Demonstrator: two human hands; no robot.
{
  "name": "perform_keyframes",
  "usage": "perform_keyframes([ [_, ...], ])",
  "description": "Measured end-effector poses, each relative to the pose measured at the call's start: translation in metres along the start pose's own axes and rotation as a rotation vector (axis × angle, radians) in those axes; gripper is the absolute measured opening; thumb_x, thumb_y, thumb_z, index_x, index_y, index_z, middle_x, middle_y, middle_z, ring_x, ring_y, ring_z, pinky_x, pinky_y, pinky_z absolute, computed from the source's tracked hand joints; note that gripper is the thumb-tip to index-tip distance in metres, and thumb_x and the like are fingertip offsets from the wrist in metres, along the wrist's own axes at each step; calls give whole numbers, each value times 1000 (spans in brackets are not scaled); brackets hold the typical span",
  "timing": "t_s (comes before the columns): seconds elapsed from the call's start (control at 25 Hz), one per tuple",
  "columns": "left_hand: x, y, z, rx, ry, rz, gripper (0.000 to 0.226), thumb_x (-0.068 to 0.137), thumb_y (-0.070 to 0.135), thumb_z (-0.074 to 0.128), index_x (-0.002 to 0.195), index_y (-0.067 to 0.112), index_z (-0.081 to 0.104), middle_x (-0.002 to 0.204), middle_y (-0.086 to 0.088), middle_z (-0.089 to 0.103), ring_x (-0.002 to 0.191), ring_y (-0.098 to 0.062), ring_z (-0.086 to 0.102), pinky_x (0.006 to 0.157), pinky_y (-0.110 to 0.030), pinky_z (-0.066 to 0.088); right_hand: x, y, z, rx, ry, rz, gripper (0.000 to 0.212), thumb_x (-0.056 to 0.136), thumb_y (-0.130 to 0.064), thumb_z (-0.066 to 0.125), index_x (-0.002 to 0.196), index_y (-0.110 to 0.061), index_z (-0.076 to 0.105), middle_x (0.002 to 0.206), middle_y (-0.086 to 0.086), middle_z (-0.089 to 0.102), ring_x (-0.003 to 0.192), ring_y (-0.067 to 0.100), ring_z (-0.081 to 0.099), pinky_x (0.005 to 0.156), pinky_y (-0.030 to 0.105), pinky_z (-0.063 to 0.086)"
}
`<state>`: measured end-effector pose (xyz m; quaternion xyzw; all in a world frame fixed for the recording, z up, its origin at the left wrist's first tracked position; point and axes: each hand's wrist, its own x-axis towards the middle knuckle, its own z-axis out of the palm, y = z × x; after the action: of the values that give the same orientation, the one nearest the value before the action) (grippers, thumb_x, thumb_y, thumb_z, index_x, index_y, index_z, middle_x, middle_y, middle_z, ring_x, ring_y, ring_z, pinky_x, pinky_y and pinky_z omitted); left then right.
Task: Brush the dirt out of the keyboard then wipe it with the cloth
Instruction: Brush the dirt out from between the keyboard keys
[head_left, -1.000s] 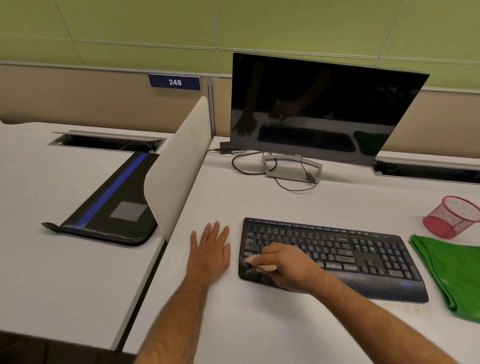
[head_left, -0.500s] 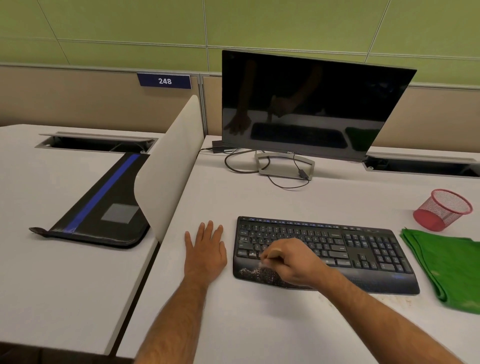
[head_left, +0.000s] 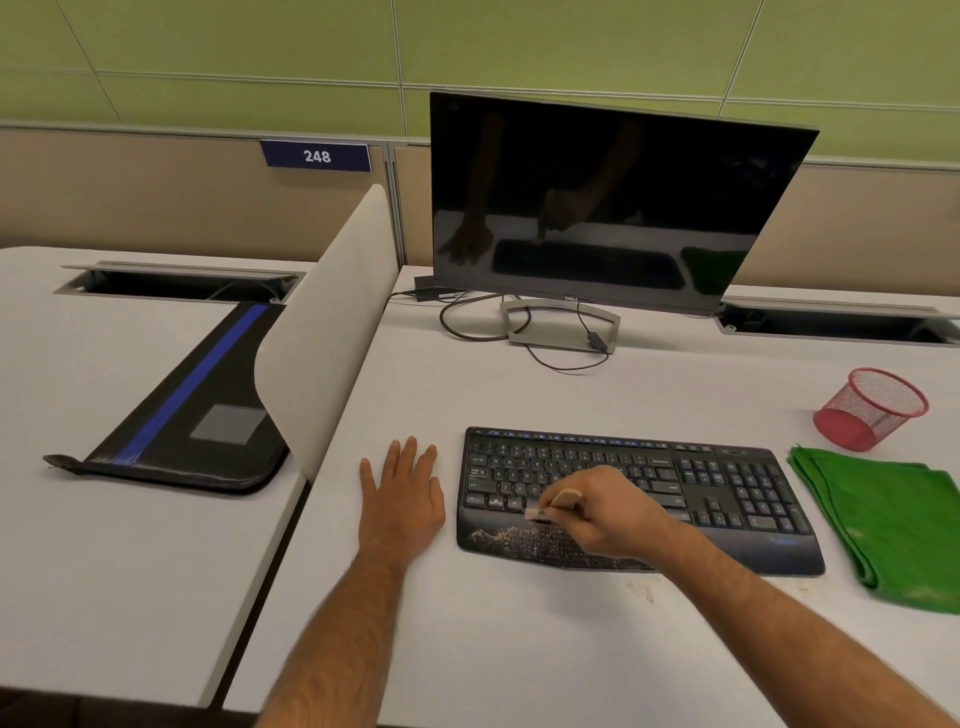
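Observation:
A black keyboard (head_left: 727, 483) with a curved palm rest lies on the white desk (head_left: 519, 649). Pale crumbs of dirt (head_left: 519, 538) are strewn over the left part of the palm rest. My right hand (head_left: 608, 514) is closed around a small wooden-handled brush (head_left: 558, 505), whose bristles touch the bottom key row left of centre. My left hand (head_left: 402, 493) lies flat on the desk, fingers spread, just left of the keyboard and apart from it. A folded green cloth (head_left: 893, 530) rests on the desk to the right of the keyboard.
A dark monitor (head_left: 613, 202) on a metal stand, with cables, stands behind the keyboard. A red mesh cup (head_left: 872, 408) lies tipped at the right. A white divider (head_left: 332, 322) separates this desk from the left one, which holds a black mat (head_left: 182, 415).
My right hand has moved the brush from the keyboard's left corner rightward along the bottom keys. More dirt now shows on the palm rest. The left hand stays flat.

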<state>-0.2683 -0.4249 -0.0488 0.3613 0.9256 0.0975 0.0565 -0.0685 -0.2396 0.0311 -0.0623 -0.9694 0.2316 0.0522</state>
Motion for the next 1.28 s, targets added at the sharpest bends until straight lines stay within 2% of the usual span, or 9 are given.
perform_keyframes([
  [0.12,-1,0,0,8,3,-2,54,104,35,25,157,30,18,167,2,8,153,-18,0,121,-55,-3,-9,12,-5,-29,-20,49,15,88,-28,60,91,-22,74,83,-11,74,75,8,66,70,30,55],
  [0.44,-2,1,-1,-5,16,-5,54,104,34,25,157,29,19,167,2,9,153,-18,1,121,-54,-3,-33,33,-26,13,-38,163,16,83,-24,58,71,-20,68,65,-5,68,59,13,60,56,36,51],
  [0.52,-1,1,0,-10,22,-5,54,104,34,26,157,29,20,167,2,10,153,-18,2,121,-54,-3,-38,35,-33,88,60,169,16,85,-23,64,70,-27,67,70,-9,71,60,11,61,52,26,47],
  [0.6,-1,1,1,-16,28,-6,53,104,34,26,157,29,21,166,1,11,153,-18,3,121,-54,-3,-44,33,-35,99,137,113,11,86,-22,67,79,-27,71,81,-14,74,68,5,65,58,20,49],
  [0.68,0,1,2,-23,31,-8,53,104,33,27,157,29,22,166,1,12,153,-18,3,121,-54,-3,-49,32,-29,52,101,80,9,86,-24,66,84,-24,74,85,-15,74,75,2,67,67,25,55],
  [0.84,-1,1,2,-18,29,-12,53,104,33,27,157,29,21,166,1,11,153,-18,2,121,-54,-3,-54,37,-27,108,67,115,10,83,-21,63,80,-23,72,79,-14,73,72,6,68,65,34,56],
  [0.92,-1,1,2,-14,29,-11,53,104,33,26,157,29,20,167,1,10,153,-18,2,121,-54,-3,-57,36,-28,122,136,99,7,83,-23,64,85,-25,71,81,-13,74,75,4,69,67,30,57],
  [1.16,-1,0,3,-21,40,-7,53,104,33,28,157,29,23,166,1,12,153,-19,4,121,-54,-2,-64,37,-26,134,111,80,11,82,-28,66,76,-22,74,80,-15,74,74,1,68,65,26,56],
  [1.28,-1,0,3,-21,38,-5,53,104,33,27,157,29,22,166,1,12,153,-19,3,121,-54,-3,-67,36,-28,90,165,21,12,83,-26,66,80,-21,77,84,-14,75,77,-1,68,69,15,53],
])
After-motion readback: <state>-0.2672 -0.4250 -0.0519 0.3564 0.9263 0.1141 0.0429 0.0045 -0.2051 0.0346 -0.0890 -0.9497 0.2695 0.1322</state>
